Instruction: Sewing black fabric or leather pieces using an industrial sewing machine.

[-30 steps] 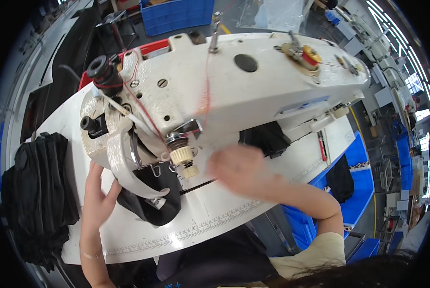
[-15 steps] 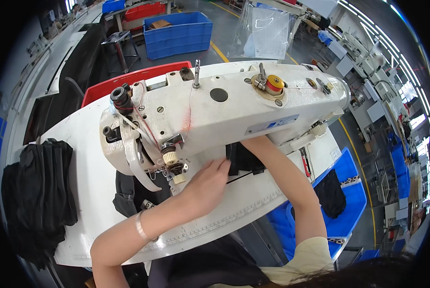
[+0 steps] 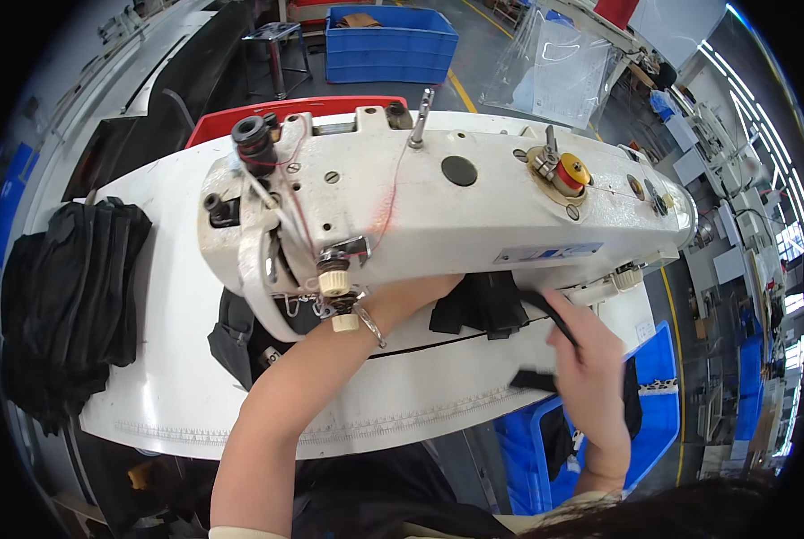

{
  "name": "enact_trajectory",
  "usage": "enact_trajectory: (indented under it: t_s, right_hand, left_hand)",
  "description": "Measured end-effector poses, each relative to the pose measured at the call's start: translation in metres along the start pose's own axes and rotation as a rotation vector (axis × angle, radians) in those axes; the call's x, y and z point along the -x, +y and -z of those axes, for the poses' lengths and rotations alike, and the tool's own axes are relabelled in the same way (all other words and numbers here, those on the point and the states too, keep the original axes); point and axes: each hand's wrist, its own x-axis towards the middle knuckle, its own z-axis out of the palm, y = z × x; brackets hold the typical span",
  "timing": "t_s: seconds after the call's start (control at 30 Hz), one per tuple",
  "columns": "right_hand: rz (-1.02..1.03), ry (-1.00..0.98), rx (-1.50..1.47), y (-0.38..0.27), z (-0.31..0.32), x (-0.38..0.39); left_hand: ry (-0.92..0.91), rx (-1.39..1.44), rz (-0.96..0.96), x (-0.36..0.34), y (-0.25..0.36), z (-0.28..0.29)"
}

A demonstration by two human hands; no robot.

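Note:
My right hand [image 3: 590, 368] is closed on a black fabric strip [image 3: 552, 308], which loops up from the cloth under the machine arm. A short dark end sticks out below that hand. My left hand [image 3: 427, 292] reaches beneath the arm of the white sewing machine [image 3: 447, 220], its fingers hidden there beside gathered black cloth [image 3: 483, 307]. Another folded black piece [image 3: 233, 346] lies under the needle end of the machine, partly covered by my left forearm. A silver bracelet [image 3: 371, 325] circles the left wrist.
A stack of black fabric pieces [image 3: 74, 305] lies on the left of the white table [image 3: 173, 386]. A blue bin [image 3: 662, 404] with dark cloth stands at the right front. Behind the machine are a red tray [image 3: 294, 110], a blue crate [image 3: 391, 49] and a stool [image 3: 274, 40].
My left hand has gone from in front of the cloth to under the machine arm. The right hand has come out from there toward me, pulling a black strip. The view has shifted.

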Motion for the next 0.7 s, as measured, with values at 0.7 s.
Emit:
enact_trajectory:
  t_s: [0.7]
  right_hand:
    - [0.132, -0.485, -1.046, -0.106, -0.11, 0.092]
  left_hand:
    - [0.202, 0.406, 0.415, 0.272, 0.138, 0.186]
